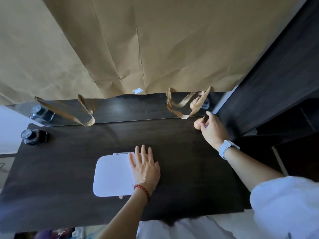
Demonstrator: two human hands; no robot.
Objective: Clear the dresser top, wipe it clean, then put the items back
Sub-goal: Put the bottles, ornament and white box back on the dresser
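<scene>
At the far right corner of the dark wooden counter (181, 161), the right hand (214, 131) seemingly pinches the small tan gourd-shaped ornament (198, 124) just left of its fingers, while the left hand (145, 167) rests flat on the white rounded case (112, 175).

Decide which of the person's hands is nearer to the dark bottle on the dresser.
Left. The left hand rests on the white case mid-dresser; the right hand is at the far right corner, opposite the dark bottle.

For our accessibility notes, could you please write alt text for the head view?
A person's right hand grips a small tan gourd at the dresser top's far right corner, while the left hand rests flat on a white case. A dark bottle stands far left, below a mirror covered with brown paper bags.
</scene>
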